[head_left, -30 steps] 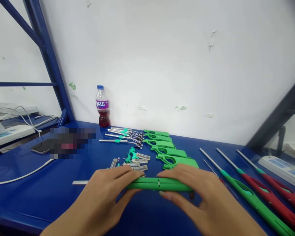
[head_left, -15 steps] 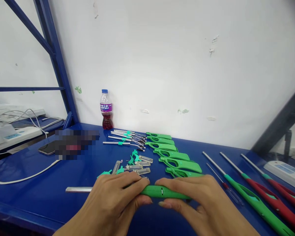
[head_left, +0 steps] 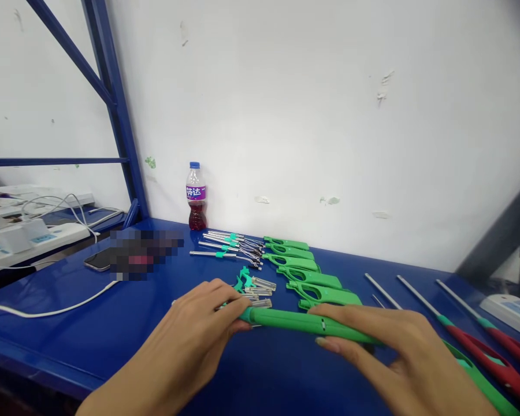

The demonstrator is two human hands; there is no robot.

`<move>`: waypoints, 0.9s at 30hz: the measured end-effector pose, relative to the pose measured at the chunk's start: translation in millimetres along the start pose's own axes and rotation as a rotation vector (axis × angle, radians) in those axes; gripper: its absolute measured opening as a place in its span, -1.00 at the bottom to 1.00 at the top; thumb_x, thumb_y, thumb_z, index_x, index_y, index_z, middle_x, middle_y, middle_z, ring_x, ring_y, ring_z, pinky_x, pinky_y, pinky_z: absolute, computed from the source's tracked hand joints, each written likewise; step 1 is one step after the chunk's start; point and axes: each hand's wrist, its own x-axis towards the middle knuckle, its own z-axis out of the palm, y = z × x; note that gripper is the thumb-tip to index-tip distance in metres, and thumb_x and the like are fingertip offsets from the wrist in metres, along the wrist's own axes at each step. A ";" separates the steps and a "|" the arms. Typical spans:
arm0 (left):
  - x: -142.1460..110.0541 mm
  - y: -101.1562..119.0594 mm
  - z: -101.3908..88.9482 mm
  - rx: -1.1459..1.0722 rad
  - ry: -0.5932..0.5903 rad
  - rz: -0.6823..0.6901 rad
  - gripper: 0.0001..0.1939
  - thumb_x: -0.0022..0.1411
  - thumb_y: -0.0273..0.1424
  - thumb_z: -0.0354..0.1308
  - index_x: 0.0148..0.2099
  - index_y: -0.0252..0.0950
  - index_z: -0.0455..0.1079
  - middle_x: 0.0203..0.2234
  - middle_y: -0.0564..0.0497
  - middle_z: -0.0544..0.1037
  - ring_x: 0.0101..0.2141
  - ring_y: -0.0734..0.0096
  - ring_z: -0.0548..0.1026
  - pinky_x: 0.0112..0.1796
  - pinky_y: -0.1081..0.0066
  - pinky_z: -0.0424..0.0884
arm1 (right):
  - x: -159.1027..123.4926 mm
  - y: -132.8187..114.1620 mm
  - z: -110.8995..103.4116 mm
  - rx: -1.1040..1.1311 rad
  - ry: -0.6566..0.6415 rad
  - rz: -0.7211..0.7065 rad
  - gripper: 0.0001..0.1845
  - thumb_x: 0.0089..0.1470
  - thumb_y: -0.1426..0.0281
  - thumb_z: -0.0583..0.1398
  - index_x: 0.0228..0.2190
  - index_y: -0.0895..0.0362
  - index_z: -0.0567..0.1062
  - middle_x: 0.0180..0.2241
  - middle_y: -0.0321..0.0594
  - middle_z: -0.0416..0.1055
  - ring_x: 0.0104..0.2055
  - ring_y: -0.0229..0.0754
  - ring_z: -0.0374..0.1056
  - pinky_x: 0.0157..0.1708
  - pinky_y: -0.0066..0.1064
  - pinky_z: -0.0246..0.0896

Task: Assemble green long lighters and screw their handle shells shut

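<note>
clasping a slim, rounded green plastic lighter (head_left: 286,321), left grip (head_left: 208,323) and right grip (head_left: 385,341) clamped on

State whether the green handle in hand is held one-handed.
No, the left hand holds the green handle near its teal collar, and the right hand grips it farther along.

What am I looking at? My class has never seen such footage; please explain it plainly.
There is no machine: these are a person's two bare hands. The view comes from one camera worn on the head, looking forward and down. The left hand grips a long green handle near its teal end; the right hand pinches it farther along. Beyond them, on a blue table, lie green shells, metal tubes with teal clips, and small clear parts. At the right are red tools with metal rods; a bottle stands by the wall.
</note>
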 end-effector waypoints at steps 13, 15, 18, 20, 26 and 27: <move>-11.7 10.8 -19.5 -0.063 -0.006 -0.060 -0.73 0.42 -0.54 0.08 -0.01 -0.08 0.50 -0.25 0.14 0.69 -0.28 0.39 0.65 -0.26 0.50 0.52 | -17.8 18.2 16.0 0.075 0.021 0.043 -0.71 0.21 0.04 0.39 -0.04 -0.26 0.71 -0.12 -0.35 0.73 -0.11 -0.03 0.68 -0.38 -0.47 0.65; -10.4 9.7 -24.6 -0.142 -0.032 -0.106 -0.73 0.37 -0.55 0.12 -0.05 -0.07 0.53 -0.36 0.20 0.66 -0.36 0.46 0.63 -0.33 0.58 0.49 | -17.8 16.1 19.0 0.102 0.058 0.090 -0.71 0.24 0.08 0.37 -0.02 -0.24 0.71 -0.08 -0.32 0.72 -0.07 -0.01 0.66 -0.37 -0.45 0.64; -8.4 8.8 -28.9 -0.156 -0.048 -0.123 -0.77 0.34 -0.55 0.14 -0.18 -0.10 0.54 -0.43 0.20 0.64 -0.39 0.47 0.62 -0.35 0.58 0.45 | -16.6 8.0 24.8 0.162 0.063 0.134 -0.70 0.21 0.06 0.38 -0.04 -0.23 0.72 -0.08 -0.28 0.72 -0.10 -0.01 0.65 -0.38 -0.43 0.63; -8.3 9.9 -29.5 -0.096 -0.036 -0.095 -0.79 0.40 -0.52 0.12 -0.22 -0.13 0.53 -0.36 0.16 0.67 -0.34 0.42 0.64 -0.29 0.51 0.45 | -14.8 0.5 27.3 0.211 0.086 0.215 -0.68 0.17 -0.01 0.38 -0.10 -0.21 0.75 -0.12 -0.25 0.72 -0.10 0.02 0.65 -0.45 -0.44 0.60; -12.3 15.0 -23.9 0.083 0.033 -0.013 -0.75 0.49 -0.55 0.03 0.00 -0.14 0.48 -0.15 0.04 0.69 -0.26 0.33 0.63 -0.27 0.39 0.40 | -7.4 -19.4 25.2 0.456 0.068 0.492 -0.51 0.06 -0.12 0.39 -0.18 -0.04 0.77 -0.33 -0.18 0.65 -0.45 -0.10 0.53 -0.48 -0.35 0.54; -12.5 15.4 -22.8 0.092 0.046 0.002 -0.74 0.48 -0.56 0.03 0.01 -0.14 0.47 -0.13 0.03 0.69 -0.25 0.32 0.63 -0.26 0.39 0.41 | -7.1 -20.5 24.9 0.504 0.053 0.526 -0.50 0.05 -0.12 0.40 -0.17 -0.01 0.76 -0.37 -0.20 0.63 -0.53 -0.16 0.47 -0.52 -0.35 0.52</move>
